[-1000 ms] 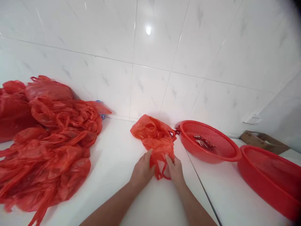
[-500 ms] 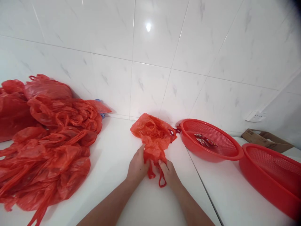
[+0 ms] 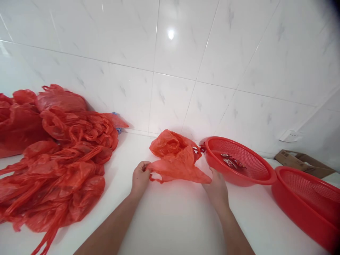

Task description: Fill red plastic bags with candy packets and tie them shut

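Note:
A crumpled red plastic bag (image 3: 175, 159) lies on the white counter (image 3: 170, 219) in front of me, its near edge stretched wide between my hands. My left hand (image 3: 140, 177) is closed on the bag's left handle. On the other side, my right hand (image 3: 218, 187) grips the bag's right corner, close to a red basket. The far part of the bag stays bunched against the tiled wall.
A big heap of red plastic bags (image 3: 53, 159) covers the counter's left side. A red mesh basket (image 3: 239, 161) with small red packets (image 3: 231, 161) stands right of the bag, a second red basket (image 3: 308, 202) beyond it, and a cardboard piece (image 3: 300, 159) near the wall.
My hands were together at the bag's handles; they have pulled apart, left hand leftward and right hand rightward, spreading the bag's near edge wide.

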A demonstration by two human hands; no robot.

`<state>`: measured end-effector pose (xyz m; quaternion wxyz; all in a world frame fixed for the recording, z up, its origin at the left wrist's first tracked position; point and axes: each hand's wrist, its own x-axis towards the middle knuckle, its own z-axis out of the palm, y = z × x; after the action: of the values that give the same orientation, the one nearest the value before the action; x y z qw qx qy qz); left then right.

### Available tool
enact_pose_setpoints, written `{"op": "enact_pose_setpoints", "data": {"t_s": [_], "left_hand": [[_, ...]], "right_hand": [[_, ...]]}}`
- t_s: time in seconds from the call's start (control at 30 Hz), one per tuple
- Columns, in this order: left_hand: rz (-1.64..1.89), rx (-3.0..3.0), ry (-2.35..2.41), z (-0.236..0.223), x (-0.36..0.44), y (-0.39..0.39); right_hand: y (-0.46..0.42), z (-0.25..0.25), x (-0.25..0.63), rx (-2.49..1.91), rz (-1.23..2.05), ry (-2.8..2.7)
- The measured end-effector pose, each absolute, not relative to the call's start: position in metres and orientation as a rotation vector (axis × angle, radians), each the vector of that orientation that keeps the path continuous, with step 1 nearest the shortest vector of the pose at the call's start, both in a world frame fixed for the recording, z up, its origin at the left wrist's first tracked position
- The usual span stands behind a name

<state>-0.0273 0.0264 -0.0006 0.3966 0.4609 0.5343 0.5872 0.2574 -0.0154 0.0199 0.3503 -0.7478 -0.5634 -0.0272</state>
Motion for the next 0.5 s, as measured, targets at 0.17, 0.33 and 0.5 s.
{"op": "enact_pose_setpoints", "data": {"t_s": [0.17, 0.33, 0.5], "left_hand": [[1.483, 1.030, 1.173, 0.004, -0.003, 0.015], [1.419, 0.980, 1.000, 0.009, 0.006, 0.006], [1.262, 0.906, 0.767, 0.020, 0.008, -0.001]], "right_hand": [[-0.035, 0.021, 0.197, -1.510, -0.608, -1.598], [-0.060, 0.011, 0.141, -1.030, -0.433, -1.937], [-0.040, -0.001, 0.152, -1.297, -0.082, -1.916]]}}
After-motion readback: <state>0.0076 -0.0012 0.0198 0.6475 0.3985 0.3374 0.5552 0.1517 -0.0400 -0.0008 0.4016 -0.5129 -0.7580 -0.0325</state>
